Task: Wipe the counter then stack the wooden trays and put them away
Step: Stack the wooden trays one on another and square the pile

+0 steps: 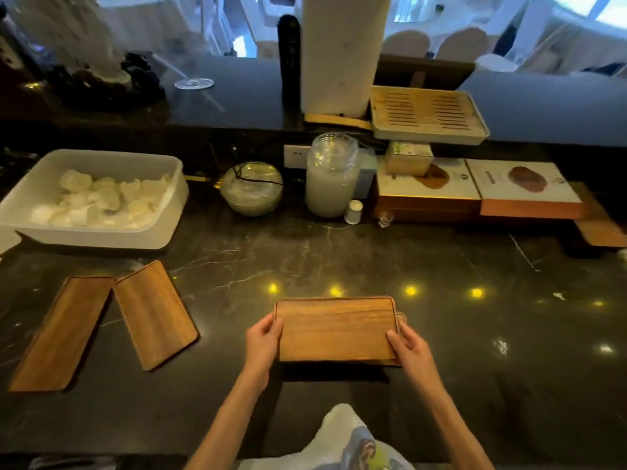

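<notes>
A stack of wooden trays point(334, 329) is held just above the dark marble counter point(339, 252), front centre. The edge of a lower tray peeks out at the stack's right side. My left hand point(263, 344) grips the stack's left end and my right hand point(409, 347) grips its right end. Two more wooden trays lie flat on the counter to the left: one point(154, 313) nearer the middle and one point(61, 332) at the far left, their far corners touching.
A white tub point(98, 198) of pale pieces stands at back left. A glass bowl point(251, 188), a tall glass jar point(332, 178), a small white bottle point(353, 212) and printed boxes point(475, 188) line the back. A slatted tray point(427, 113) rests on the raised ledge.
</notes>
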`<state>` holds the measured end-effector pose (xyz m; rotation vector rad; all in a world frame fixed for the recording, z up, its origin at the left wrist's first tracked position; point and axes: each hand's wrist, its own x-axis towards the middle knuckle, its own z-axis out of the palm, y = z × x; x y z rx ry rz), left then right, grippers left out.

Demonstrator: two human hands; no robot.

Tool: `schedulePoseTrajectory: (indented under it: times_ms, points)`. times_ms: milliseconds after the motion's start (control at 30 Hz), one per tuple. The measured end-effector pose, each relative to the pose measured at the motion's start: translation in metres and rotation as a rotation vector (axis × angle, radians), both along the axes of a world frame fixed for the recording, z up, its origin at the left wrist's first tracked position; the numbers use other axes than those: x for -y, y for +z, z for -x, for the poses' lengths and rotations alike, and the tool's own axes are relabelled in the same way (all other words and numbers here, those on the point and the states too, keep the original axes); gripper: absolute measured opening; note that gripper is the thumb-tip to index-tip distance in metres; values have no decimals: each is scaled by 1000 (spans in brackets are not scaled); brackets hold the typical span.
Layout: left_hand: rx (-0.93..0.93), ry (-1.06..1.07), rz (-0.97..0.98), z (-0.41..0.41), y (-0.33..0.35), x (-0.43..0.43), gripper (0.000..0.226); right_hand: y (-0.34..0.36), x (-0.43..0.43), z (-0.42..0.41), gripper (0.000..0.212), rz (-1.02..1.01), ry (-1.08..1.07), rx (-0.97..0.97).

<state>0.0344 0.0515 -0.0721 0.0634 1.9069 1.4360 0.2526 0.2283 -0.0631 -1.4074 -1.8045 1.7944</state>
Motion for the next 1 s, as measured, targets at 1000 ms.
schedulePoseTrajectory:
  times_ms: [1000]
  points:
    - [-527, -303, 461, -31, -52, -67, 21, -81, -44, -30, 33, -280, -41, 318]
